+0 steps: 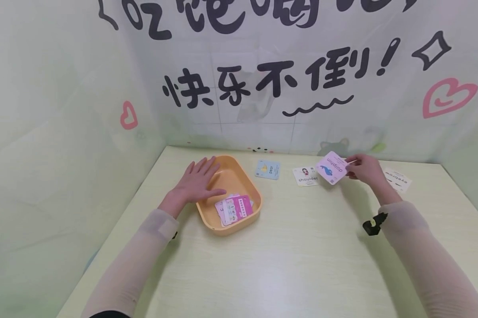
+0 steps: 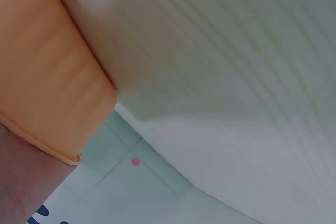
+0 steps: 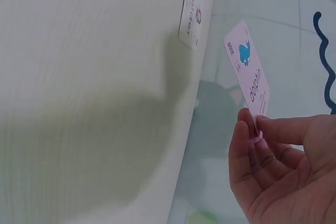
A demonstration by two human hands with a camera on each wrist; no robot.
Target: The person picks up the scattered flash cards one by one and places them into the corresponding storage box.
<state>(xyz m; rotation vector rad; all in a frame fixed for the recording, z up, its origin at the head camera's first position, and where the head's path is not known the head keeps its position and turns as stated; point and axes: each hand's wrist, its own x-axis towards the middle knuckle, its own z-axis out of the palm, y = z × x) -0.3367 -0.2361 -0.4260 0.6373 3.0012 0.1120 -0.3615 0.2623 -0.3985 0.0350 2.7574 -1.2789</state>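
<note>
My right hand [image 1: 365,169] pinches a pink dolphin card [image 1: 332,168] by one corner, raised above the table. In the right wrist view the thumb and fingertips hold that dolphin card [image 3: 248,69] at its lower end. My left hand [image 1: 195,182] rests over the left rim of an orange plastic tray [image 1: 227,183], fingers straight and spread. Several cards [image 1: 235,210], pink and white, lie in a pile at the near end of the tray. In the left wrist view the tray wall [image 2: 58,72] shows beside part of the hand [image 2: 26,177].
Along the back of the table [image 1: 270,260] lie a blue pear card [image 1: 268,169], a white shoulder card [image 1: 305,176] and a white eyebrow card [image 1: 397,179], the last partly behind the right wrist. A printed cloth wall [image 1: 231,117] stands directly behind the table.
</note>
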